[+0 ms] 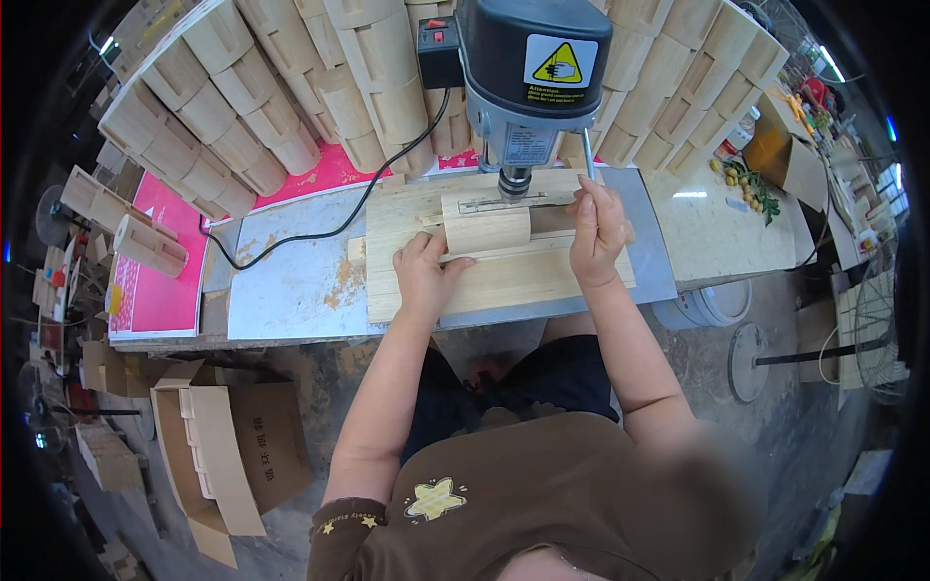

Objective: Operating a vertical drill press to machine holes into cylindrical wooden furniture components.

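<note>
A small bench drill press with a dark blue head (533,73) stands in front of me, its chuck (514,182) right above a rounded pale wooden block (484,232). That block lies on a flat wooden board (417,302), with a narrow slot along its top below the chuck. My left hand (426,274) grips the block's left end, thumb stretched along its near edge. My right hand (597,235) is closed around the lower end of the metal feed lever (588,153) at the press's right side. The drill bit's tip is too small to make out.
Tall stacks of similar slotted wooden blocks (373,82) line the back. A black cable (329,232) loops across the left tabletop. More blocks (150,245) stand at far left. On the floor are an open cardboard box (266,445) and a white bucket (702,305).
</note>
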A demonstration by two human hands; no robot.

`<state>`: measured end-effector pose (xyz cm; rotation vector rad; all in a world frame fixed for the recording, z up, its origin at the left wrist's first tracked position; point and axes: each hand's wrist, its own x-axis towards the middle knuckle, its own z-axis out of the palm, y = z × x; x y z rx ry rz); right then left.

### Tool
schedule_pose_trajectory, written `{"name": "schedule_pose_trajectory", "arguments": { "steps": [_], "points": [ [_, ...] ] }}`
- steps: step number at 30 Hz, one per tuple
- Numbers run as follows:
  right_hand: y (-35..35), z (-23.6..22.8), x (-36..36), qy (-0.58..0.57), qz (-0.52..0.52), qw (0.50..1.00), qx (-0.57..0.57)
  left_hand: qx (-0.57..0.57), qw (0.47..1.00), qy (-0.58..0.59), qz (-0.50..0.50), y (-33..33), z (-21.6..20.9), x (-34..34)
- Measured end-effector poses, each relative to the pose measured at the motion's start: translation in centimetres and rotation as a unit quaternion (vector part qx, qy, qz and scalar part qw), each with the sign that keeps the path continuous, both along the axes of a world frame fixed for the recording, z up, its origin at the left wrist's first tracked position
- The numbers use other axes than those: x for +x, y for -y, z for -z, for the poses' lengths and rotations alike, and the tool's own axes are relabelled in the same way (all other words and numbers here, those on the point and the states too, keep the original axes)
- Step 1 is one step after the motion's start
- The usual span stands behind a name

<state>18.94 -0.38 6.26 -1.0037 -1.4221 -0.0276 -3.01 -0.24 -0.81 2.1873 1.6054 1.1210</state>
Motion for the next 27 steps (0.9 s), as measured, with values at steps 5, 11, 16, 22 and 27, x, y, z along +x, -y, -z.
{"name": "schedule_pose_trajectory", "arguments": {
  "steps": [5,11,16,22,27],
  "points": [
    [0.4,-1.6,0.8,0.073,-0.008,0.995,0.065,-0.002,1.000,-0.001,0.000,0.0,0.2,0.0],
    [-2.5,-14.2,0.8,0.106,0.066,0.992,-0.029,0.008,0.999,-0.036,-0.020,0.6,-0.2,0.3],
    [-10.6,-17.1,2.7,0.142,0.118,0.971,-0.151,0.018,1.000,-0.025,-0.007,0.0,-0.5,4.1],
    [-5.0,-15.9,1.9,0.117,0.043,0.990,-0.064,-0.004,0.999,-0.039,-0.005,0.0,-0.5,3.4],
    [1.4,-11.3,1.6,0.092,-0.009,0.989,-0.112,-0.021,0.999,-0.028,-0.006,0.1,-0.3,3.1]
  ]
}}
